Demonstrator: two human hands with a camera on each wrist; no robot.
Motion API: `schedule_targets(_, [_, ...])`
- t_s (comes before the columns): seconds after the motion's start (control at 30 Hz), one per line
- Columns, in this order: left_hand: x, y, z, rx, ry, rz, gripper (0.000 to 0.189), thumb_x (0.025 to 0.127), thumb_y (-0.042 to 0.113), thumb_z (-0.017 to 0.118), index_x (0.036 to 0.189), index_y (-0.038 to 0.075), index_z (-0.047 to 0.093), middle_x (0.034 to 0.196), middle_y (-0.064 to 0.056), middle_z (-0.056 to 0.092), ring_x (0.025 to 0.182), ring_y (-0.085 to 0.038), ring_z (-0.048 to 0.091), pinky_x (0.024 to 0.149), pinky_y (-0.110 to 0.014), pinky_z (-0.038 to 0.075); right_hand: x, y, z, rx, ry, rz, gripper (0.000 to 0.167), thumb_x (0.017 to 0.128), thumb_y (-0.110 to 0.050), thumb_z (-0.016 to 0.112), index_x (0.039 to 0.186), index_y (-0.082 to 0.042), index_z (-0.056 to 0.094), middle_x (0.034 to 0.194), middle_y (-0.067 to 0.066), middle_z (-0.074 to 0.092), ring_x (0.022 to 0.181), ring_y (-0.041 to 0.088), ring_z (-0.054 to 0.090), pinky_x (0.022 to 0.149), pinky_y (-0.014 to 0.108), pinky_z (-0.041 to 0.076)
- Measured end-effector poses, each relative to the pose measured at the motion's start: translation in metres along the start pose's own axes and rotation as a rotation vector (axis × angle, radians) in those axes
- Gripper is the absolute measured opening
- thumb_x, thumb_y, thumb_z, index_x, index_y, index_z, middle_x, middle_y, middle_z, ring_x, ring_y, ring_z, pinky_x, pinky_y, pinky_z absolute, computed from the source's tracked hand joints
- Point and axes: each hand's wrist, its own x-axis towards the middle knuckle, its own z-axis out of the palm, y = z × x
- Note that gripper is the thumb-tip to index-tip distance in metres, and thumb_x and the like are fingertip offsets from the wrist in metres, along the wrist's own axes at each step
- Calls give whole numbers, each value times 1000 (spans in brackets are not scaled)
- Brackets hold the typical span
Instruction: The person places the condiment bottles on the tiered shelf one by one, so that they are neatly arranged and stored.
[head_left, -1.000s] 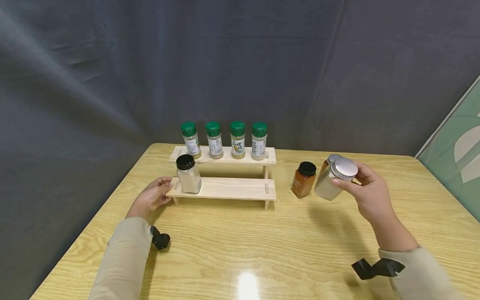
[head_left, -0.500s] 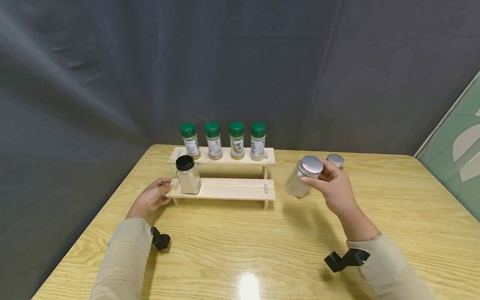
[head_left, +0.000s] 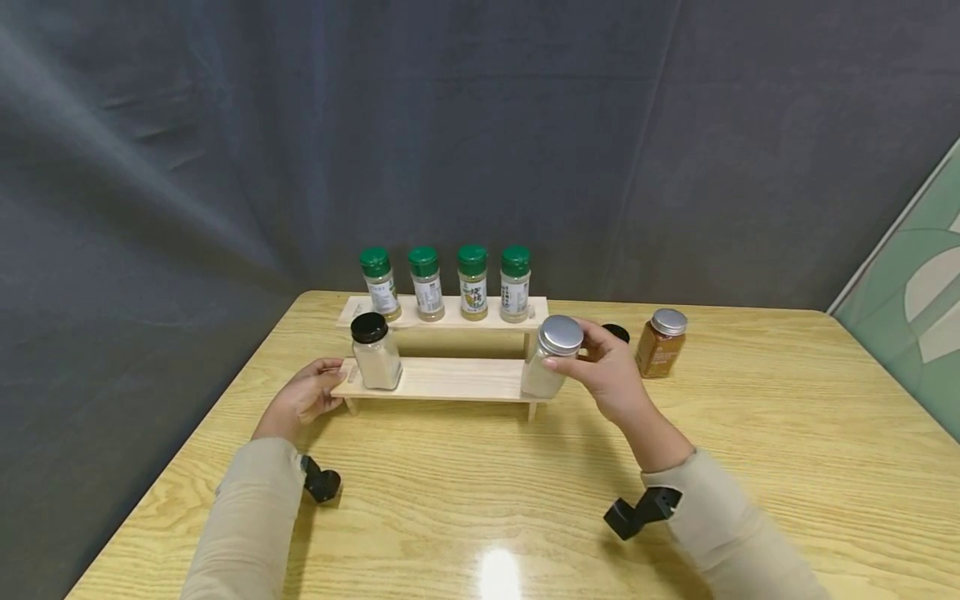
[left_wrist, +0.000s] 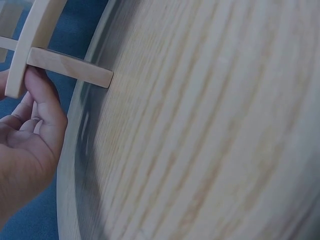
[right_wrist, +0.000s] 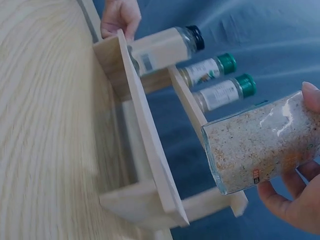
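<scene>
My right hand (head_left: 615, 383) grips a glass jar (head_left: 543, 377) with a silver lid, above the right end of the lower board of a two-tier wooden rack (head_left: 457, 379). Pale, speckled seasoning fills this jar (right_wrist: 260, 145); in the right wrist view its base stands apart from the board. At the rack's left end, my left hand (head_left: 303, 396) pinches the board's edge, and the left wrist view shows the left fingers (left_wrist: 47, 100) against the wood. On that board's left end stands a black-lidded jar (head_left: 380, 364) of pale powder. Several green-capped shakers (head_left: 474, 293) line the upper tier.
Right of the rack, a jar of reddish-brown spice (head_left: 660, 354) with a silver lid stands on the wooden table (head_left: 420, 500). Beside it, a black lid (head_left: 617, 332) shows behind my right hand. A dark curtain (head_left: 480, 142) hangs along the table's back edge.
My right hand has carried the silver-lidded jar left, from beside the reddish-brown jars to over the lower board's right end. My left hand stays at the rack.
</scene>
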Motion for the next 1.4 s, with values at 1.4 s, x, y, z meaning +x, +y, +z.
schedule_targets(1.4, [-1, -2, -1, -36, -28, 21, 35, 89, -1, 38, 119, -8, 22, 88, 0, 45, 63, -5, 52, 55, -19, 39, 34, 16, 106, -32, -131, 41, 52, 67, -8, 73, 115, -7, 54, 97, 6, 56, 88, 20, 52, 74, 32, 43])
